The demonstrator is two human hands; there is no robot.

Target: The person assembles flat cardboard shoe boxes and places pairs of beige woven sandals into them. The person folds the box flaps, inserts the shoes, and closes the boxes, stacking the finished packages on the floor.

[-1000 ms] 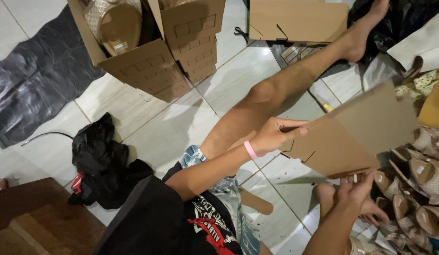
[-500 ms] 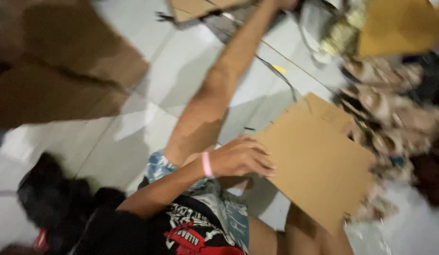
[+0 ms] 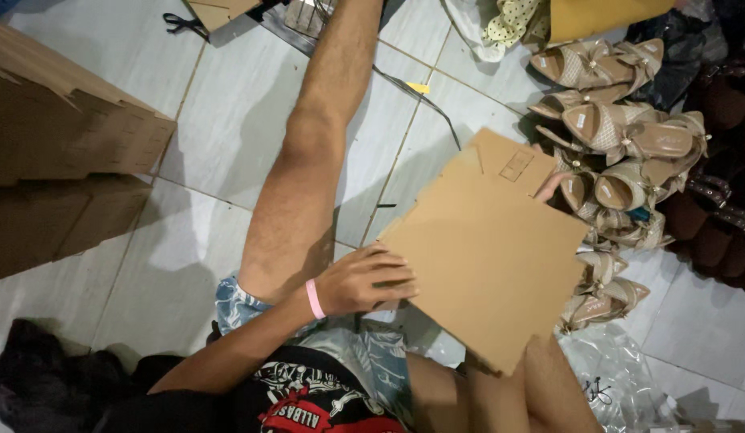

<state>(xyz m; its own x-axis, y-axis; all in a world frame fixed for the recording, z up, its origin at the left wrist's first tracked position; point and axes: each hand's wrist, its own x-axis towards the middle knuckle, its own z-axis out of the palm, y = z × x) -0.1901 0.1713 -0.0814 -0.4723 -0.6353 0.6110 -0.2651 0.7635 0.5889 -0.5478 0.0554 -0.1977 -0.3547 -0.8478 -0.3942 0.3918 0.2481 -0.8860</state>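
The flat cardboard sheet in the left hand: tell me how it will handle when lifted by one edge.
The cardboard sheet is thin and lies flat, so it is probably light and fairly stiff. The left hand grips only its near edge, so the far side may sag or bend at the cut flaps. It looks matte, so it is unlikely to slip.

Flat brown cardboard sheet [image 3: 492, 248], tilted above lap

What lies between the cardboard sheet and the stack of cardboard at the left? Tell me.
In the head view, the person's outstretched leg crosses bare floor tiles between the cardboard sheet and the cardboard stack. The left hand grips the sheet's near edge.
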